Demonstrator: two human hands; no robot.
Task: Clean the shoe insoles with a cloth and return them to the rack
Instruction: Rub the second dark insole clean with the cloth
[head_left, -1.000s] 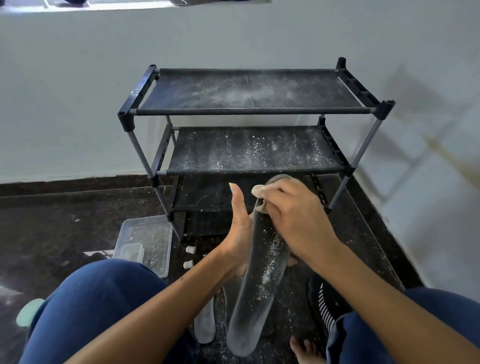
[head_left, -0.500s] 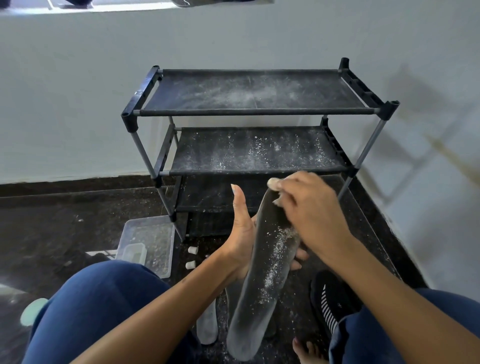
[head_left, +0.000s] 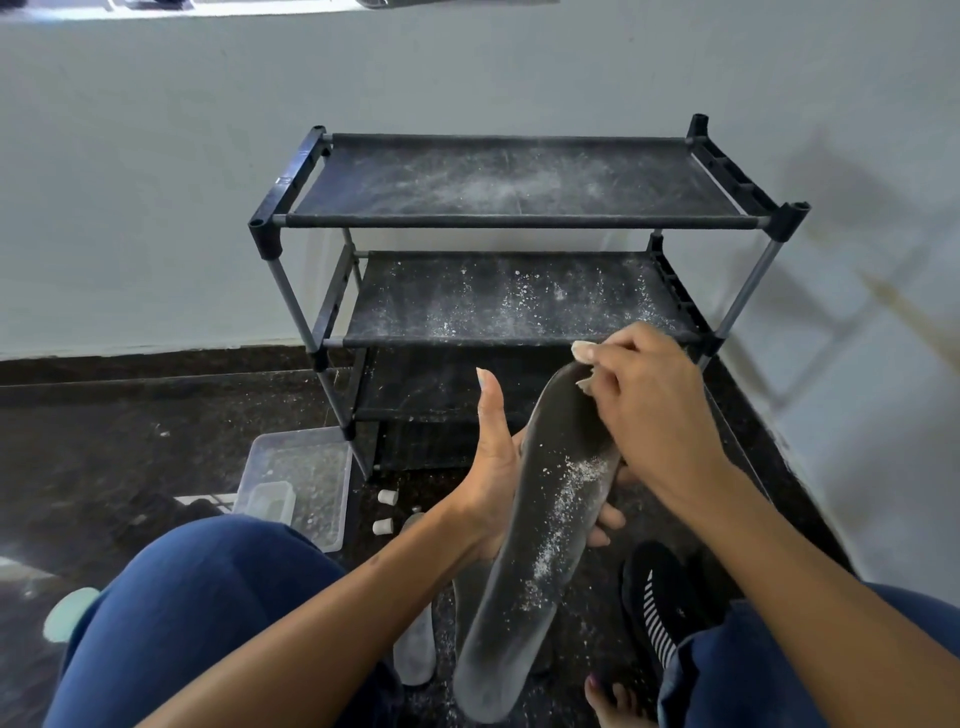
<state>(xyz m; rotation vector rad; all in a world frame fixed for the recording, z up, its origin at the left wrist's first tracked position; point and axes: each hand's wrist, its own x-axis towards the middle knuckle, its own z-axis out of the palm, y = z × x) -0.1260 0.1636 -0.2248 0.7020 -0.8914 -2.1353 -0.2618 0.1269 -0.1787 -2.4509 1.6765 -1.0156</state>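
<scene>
A long dark grey insole (head_left: 530, 561), dusted with white powder, stands tilted between my knees. My left hand (head_left: 493, 467) holds it from behind, thumb up and fingertips curling out past its right edge. My right hand (head_left: 644, 410) is at the insole's top end with fingers curled; a small pale cloth (head_left: 584, 352) shows at the fingertips and is mostly hidden. The black three-shelf rack (head_left: 519, 221) stands against the wall ahead, its shelves bare and powdery. Another grey insole (head_left: 414, 649) lies on the floor under my left forearm.
A black shoe with white stripes (head_left: 654, 597) sits by my right knee, and my bare toes (head_left: 608, 696) are beside it. A clear plastic tub (head_left: 306, 467) and two white caps (head_left: 387, 497) lie left of the rack's foot. A teal object (head_left: 67, 613) is at far left.
My right hand has slid up the insole from its upper part to the top end. The insole has tipped slightly to the right. My left hand stays in place.
</scene>
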